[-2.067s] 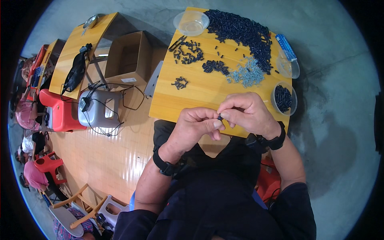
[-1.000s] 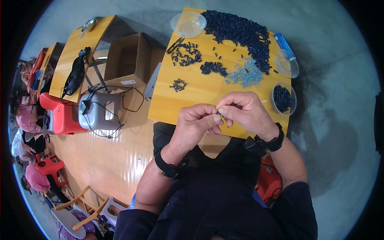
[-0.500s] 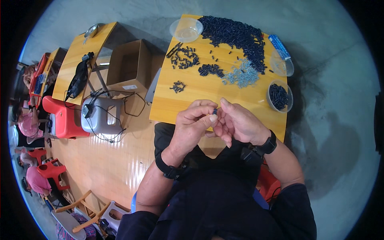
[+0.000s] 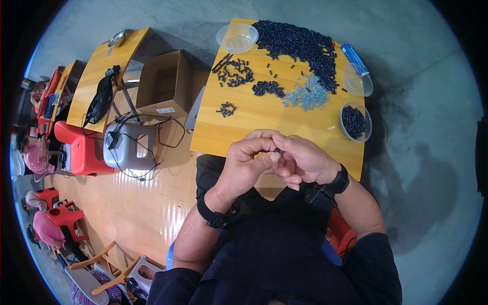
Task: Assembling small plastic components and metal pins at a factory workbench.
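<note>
Just past the table's near edge, my left hand (image 4: pixel 245 163) pinches a small dark piece (image 4: pixel 277 150) between thumb and forefinger. My right hand (image 4: pixel 310 160) meets it from the other side, thumb and curled fingers closed around the same piece. Most of the piece is hidden by fingertips. Beyond my hands on the wooden table (image 4: pixel 223 134) lie a ring of short dark tubes (image 4: pixel 226 109), a small heap of dark tubes (image 4: pixel 268 88) and a pile of thin light-blue pieces (image 4: pixel 307 94). A large heap of dark tubes (image 4: pixel 300 43) covers the far right part.
A round clear tub (image 4: pixel 354 122) holding dark tubes stands at the right edge. Another clear tub (image 4: pixel 237 38) sits far left, near black tweezers (image 4: pixel 222 63). A blue box (image 4: pixel 354 59) rests by a clear lid (image 4: pixel 358 81). Left are a cardboard box (image 4: pixel 162 84) and a grey stool (image 4: pixel 129 147) with cables.
My right thumb has come down from its raised position onto the small piece. My right fingers have curled in closer to my left hand. The heaps on the table look the same.
</note>
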The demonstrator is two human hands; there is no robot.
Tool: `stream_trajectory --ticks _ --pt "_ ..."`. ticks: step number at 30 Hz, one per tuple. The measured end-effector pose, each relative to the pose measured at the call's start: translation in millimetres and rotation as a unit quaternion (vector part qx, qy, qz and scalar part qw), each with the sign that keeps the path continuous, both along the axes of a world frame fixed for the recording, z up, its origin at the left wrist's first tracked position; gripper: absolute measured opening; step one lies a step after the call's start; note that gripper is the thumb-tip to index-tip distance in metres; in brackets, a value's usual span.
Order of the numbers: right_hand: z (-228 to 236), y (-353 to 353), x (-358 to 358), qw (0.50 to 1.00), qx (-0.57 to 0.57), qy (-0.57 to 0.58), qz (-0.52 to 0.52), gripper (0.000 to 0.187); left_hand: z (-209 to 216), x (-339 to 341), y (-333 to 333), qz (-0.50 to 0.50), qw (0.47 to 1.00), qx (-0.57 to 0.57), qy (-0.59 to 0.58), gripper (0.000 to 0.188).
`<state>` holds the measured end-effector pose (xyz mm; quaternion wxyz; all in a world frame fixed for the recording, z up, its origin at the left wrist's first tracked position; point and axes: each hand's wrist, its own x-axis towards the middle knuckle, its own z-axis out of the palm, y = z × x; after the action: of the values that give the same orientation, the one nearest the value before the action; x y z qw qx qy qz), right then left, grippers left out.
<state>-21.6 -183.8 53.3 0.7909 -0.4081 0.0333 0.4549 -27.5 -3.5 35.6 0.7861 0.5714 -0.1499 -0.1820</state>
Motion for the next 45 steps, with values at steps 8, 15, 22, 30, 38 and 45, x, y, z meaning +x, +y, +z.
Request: stream_trajectory --ticks 8,15,22,30,38,45 --pt "-7.4 -5.6 3.8 0.998 0.034 -0.015 0.044 0.054 2.3 4.4 4.2 -0.032 0.999 -0.019 0.013 0.011" --pt "-3.8 2.9 9.7 0.999 0.004 -0.037 0.011 0.052 4.0 6.0 8.0 0.000 1.000 0.016 0.023 0.010" --pt "1.1 5.0 9.3 0.941 -0.172 -0.217 -0.195 0.029 7.2 6.7 6.8 0.056 0.997 0.042 0.032 0.009" --pt "2.3 5.9 4.9 0.895 -0.245 -0.340 -0.153 0.012 5.4 5.2 1.8 0.049 0.994 0.062 0.078 0.011" --pt "3.5 4.7 7.8 0.890 -0.261 -0.346 -0.141 0.010 2.4 4.7 4.4 0.028 0.992 0.039 0.116 0.013" --pt "8.3 4.2 7.2 0.900 -0.246 -0.328 -0.147 0.008 -2.7 0.2 -2.7 0.065 0.990 0.036 0.120 0.011"
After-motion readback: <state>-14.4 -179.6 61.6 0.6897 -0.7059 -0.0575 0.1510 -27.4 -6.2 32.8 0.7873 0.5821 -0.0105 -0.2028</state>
